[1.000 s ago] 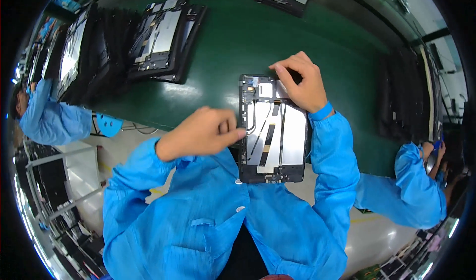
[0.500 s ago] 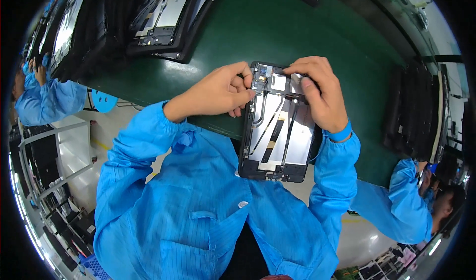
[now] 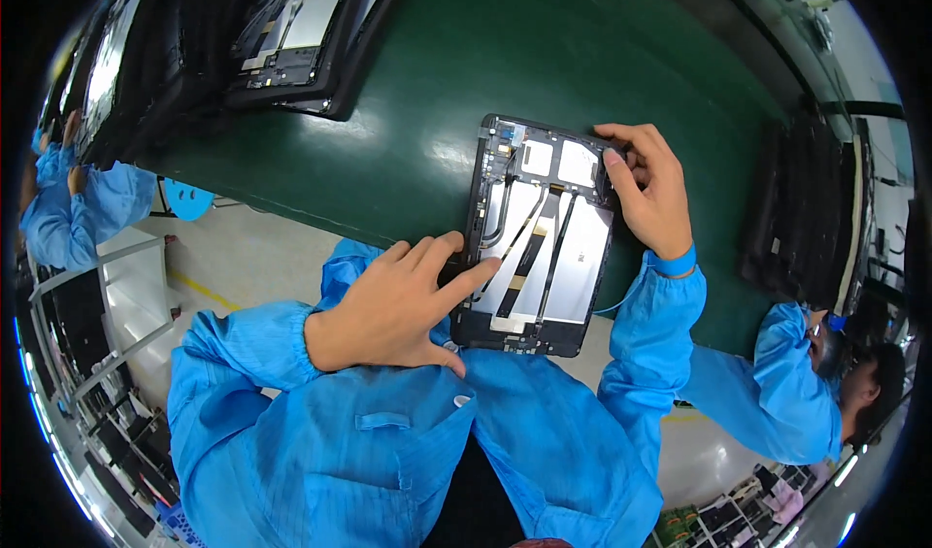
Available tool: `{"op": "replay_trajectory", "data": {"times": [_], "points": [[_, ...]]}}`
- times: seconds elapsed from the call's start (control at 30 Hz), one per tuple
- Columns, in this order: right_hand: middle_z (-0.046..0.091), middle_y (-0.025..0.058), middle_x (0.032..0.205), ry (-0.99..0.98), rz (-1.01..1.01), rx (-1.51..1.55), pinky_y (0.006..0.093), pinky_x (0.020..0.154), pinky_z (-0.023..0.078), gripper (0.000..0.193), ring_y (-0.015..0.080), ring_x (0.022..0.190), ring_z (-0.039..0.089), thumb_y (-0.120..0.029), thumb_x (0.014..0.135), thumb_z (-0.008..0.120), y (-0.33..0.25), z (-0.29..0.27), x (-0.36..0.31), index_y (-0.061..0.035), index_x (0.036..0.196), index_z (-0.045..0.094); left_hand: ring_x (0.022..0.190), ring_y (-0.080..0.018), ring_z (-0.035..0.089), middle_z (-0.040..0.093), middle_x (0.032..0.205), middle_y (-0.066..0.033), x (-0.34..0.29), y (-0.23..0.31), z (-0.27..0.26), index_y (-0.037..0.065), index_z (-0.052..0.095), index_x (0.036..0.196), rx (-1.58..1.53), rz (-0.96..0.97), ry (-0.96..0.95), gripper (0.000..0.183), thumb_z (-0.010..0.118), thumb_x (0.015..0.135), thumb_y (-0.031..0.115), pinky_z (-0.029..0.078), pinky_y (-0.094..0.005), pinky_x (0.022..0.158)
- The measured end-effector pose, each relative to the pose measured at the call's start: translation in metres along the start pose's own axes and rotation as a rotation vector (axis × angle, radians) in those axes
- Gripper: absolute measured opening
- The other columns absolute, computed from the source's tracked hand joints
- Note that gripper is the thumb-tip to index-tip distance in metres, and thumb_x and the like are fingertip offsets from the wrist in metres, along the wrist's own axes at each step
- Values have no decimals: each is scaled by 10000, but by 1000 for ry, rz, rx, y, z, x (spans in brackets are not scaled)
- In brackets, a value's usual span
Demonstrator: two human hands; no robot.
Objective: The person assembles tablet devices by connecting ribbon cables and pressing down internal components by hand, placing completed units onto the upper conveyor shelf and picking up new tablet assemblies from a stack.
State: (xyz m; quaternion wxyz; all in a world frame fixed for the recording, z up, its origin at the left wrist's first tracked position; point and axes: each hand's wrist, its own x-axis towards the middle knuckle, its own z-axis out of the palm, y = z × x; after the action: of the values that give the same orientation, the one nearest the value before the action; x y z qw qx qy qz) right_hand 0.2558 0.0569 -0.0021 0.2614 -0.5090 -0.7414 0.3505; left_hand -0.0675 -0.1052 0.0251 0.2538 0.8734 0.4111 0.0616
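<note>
An opened tablet (image 3: 573, 266) lies at the near edge of the green table, its bottom end overhanging toward me. Its inside faces up: silvery plates, dark ribbon cables and a small board at the top left corner. At its upper right edge, my right hand (image 3: 652, 194) pinches the frame between thumb and fingers. Beside the lower left edge is my left hand (image 3: 393, 300), fingers spread, with one fingertip reaching over the tablet's side. The left thumb points down near my smock, apart from the tablet.
Stacked opened tablets (image 3: 301, 43) stand at the back left, with more dark panels beside them. Dark upright trays (image 3: 801, 208) line the right side. A co-worker's blue sleeve (image 3: 777, 393) is at the right; another person (image 3: 83, 208) works at the far left, near a blue stool (image 3: 187, 199).
My left hand has left the tablet's upper left corner, moved down toward me and spread its fingers. My right hand has shifted outward to the tablet's right edge, uncovering the plate there.
</note>
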Motion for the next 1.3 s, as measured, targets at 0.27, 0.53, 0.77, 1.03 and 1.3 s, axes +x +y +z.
{"op": "replay_trajectory", "data": {"times": [0.27, 0.53, 0.77, 1.03, 1.3], "points": [[633, 65, 1080, 134, 37, 171, 276, 780, 519, 293, 128, 869, 581, -194, 1059, 732, 33, -8, 3, -55, 1316, 758, 1164, -457, 709, 563, 1496, -293, 24, -19, 4, 204, 534, 1657, 42, 54, 107, 1071, 975, 742, 546, 618, -508, 942], [596, 220, 1608, 520, 182, 413, 402, 1178, 492, 594, 269, 1382, 628, -227, 1076, 716, 67, -56, 18, -55, 1625, 569, 1093, -408, 741, 657, 1365, -259, 189, -63, -19, 98, 602, 1454, 240, 193, 252, 748, 867, 853, 456, 628, -510, 804], [428, 231, 1723, 571, -94, -411, 521, 1318, 337, 624, 411, 1555, 468, -181, 1034, 775, 72, -17, 41, -116, 1621, 574, 1038, -376, 752, 744, 1138, -188, 376, -108, -47, 70, 689, 1282, 483, 108, 500, 497, 804, 923, 393, 610, -498, 770], [489, 313, 1646, 551, 86, -666, 601, 1323, 308, 555, 533, 1537, 441, -400, 1128, 621, 116, -35, 111, -106, 1599, 600, 1497, -468, 556, 671, 1544, -237, 382, -226, -184, 61, 675, 1524, 388, -658, 269, 854, 767, 888, 623, 421, -633, 1216], [569, 294, 1519, 627, -118, -626, 570, 1224, 421, 390, 491, 1450, 500, -233, 1062, 706, 88, -21, 128, -32, 1396, 694, 1534, -444, 549, 605, 1631, -250, 383, -310, -192, 6, 678, 1520, -186, -861, 209, 972, 992, 768, 536, 433, -522, 1248]]}}
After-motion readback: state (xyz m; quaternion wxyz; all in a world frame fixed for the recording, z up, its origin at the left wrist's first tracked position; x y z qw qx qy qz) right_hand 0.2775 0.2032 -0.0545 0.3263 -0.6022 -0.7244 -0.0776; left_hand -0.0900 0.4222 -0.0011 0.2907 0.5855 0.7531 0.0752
